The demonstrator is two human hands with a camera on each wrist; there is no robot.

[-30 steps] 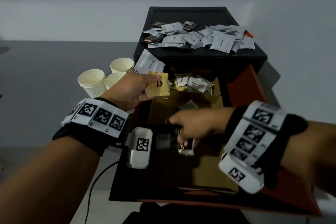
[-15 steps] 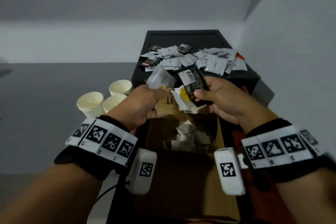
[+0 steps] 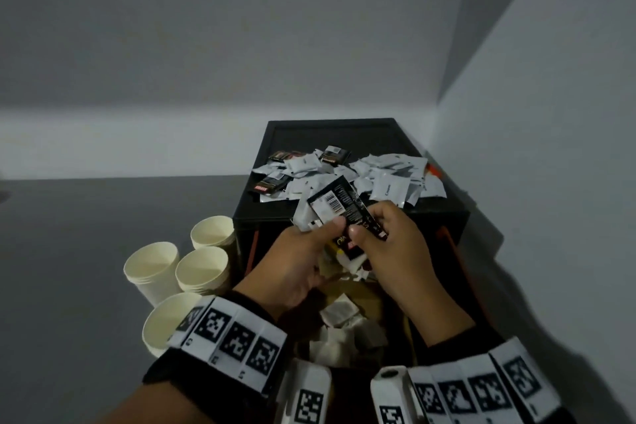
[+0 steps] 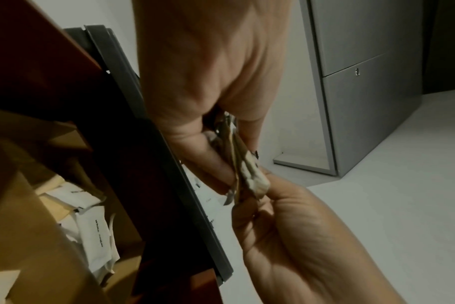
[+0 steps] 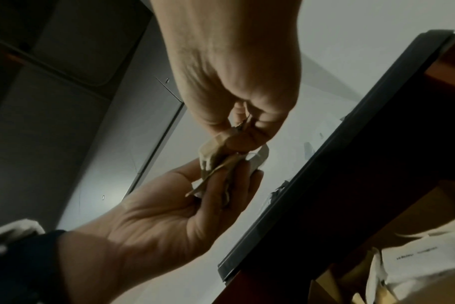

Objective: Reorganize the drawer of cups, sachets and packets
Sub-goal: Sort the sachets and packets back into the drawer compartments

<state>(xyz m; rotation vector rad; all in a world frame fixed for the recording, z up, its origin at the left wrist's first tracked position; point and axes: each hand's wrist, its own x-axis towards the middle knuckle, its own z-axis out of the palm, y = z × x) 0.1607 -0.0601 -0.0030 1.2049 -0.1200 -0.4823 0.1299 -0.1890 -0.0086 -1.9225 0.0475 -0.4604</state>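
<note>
Both hands meet above the open drawer, just in front of the black cabinet. My left hand grips a small bundle of sachets between thumb and fingers. My right hand pinches a black sachet with a barcode and lays it against that bundle. In the left wrist view the bundle of sachets shows edge-on, squeezed between both hands. The right wrist view shows the same bundle between the fingertips. White sachets lie loose in the drawer below.
A heap of white and dark sachets covers the front of the black cabinet top. Several cream paper cups stand left of the cabinet. A wall runs close on the right. A grey cabinet stands behind.
My right hand came up out of the drawer with the black sachet and brought it to the bundle in my left hand. My head has tilted up, so the cabinet sits lower in view.
</note>
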